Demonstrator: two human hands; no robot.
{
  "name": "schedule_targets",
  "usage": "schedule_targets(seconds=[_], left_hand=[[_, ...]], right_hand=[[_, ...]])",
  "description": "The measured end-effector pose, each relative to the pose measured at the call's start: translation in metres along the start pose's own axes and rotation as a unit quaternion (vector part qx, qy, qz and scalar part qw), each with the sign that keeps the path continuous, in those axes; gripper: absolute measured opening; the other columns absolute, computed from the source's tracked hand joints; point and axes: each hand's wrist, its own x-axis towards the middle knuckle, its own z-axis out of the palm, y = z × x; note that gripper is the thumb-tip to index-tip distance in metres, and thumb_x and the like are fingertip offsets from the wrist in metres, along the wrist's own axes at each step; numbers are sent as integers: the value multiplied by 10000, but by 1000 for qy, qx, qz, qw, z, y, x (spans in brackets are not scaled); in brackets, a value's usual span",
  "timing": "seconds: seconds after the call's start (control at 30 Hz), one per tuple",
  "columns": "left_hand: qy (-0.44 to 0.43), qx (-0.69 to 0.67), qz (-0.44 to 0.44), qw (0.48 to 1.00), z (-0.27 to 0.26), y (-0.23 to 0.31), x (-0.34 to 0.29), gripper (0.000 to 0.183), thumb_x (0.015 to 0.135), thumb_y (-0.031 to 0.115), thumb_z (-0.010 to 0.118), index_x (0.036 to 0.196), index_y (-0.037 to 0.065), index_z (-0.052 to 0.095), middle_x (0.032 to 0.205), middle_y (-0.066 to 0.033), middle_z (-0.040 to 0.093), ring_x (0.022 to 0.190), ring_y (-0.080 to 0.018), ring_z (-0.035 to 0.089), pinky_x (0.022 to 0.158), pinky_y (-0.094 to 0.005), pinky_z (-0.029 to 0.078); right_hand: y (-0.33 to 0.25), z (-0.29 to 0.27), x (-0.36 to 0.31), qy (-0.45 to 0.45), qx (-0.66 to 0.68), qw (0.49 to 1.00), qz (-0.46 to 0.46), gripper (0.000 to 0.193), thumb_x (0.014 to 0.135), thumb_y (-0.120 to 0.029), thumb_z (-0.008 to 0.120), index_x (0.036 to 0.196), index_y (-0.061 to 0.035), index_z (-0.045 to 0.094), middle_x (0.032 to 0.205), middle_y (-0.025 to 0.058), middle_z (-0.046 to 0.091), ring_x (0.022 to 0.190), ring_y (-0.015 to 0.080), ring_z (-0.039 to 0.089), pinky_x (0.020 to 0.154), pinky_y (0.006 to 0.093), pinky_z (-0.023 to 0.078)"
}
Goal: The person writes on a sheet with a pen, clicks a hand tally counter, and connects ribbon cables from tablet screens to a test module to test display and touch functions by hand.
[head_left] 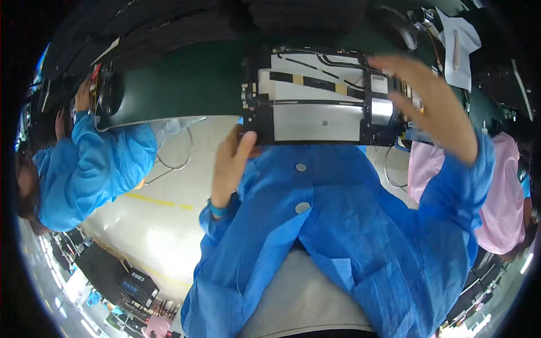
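In front of me, at the edge of a dark green worktop [174, 93], lies an opened flat electronic device [318, 123] with a black frame, silver panels, black cables and strips of tan tape. My left hand [230, 160] closes on its near left corner, with the thumb along the edge and the other fingers partly hidden beneath. My right hand [431, 98] is over the device's right end, thumb and fingers apart and blurred by motion. Nothing shows in its grasp. Whether its fingertips touch the device I cannot tell.
On the left a person in a blue smock [96, 169] sits at the same worktop, one hand near its edge. Someone in pink [499, 191] is close on my right. A white sheet [457, 50] lies at the far right. Black crates [140, 286] stand on the floor behind.
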Motion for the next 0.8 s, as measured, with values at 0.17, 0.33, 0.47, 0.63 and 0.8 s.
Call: schedule_targets(seconds=[0.17,0.33,0.47,0.63,0.8], left_hand=[[71,432,358,825,24,68,18,486,752,269,703,1170,88,535,1035,-110,577,848,-184,613,754,-309,479],[-123,551,490,665,71,79,69,551,658,257,739,1157,134,542,1029,-60,555,1038,-242,520,1074,-455,250],[-130,578,506,627,74,86,78,400,667,176,702,1043,124,579,982,-46,562,1021,-218,537,1088,-470,238],[-158,464,505,711,49,98,80,283,678,178,714,939,135,614,1017,-64,594,1029,-221,544,1085,-474,227],[-188,299,420,836,8,106,66,635,649,152,723,1248,132,512,1296,-106,463,1229,-293,429,1047,-399,308]], right_hand=[[-75,42,-33,58,20,991,122,419,697,-27,637,1108,-81,578,1035,108,534,888,277,528,776,376,425],[-75,83,-19,107,-53,978,171,441,682,-40,614,1119,-96,581,938,86,493,814,249,493,702,354,390],[-84,95,-15,147,-12,957,250,393,708,36,558,1084,-69,603,937,111,487,831,287,473,736,387,398],[-91,101,-1,218,-2,955,203,452,673,-32,635,1122,-62,594,977,95,522,855,257,498,727,367,392],[-106,121,51,158,-78,967,187,486,771,-68,595,1249,-66,504,1272,129,465,1132,326,473,962,403,370]])
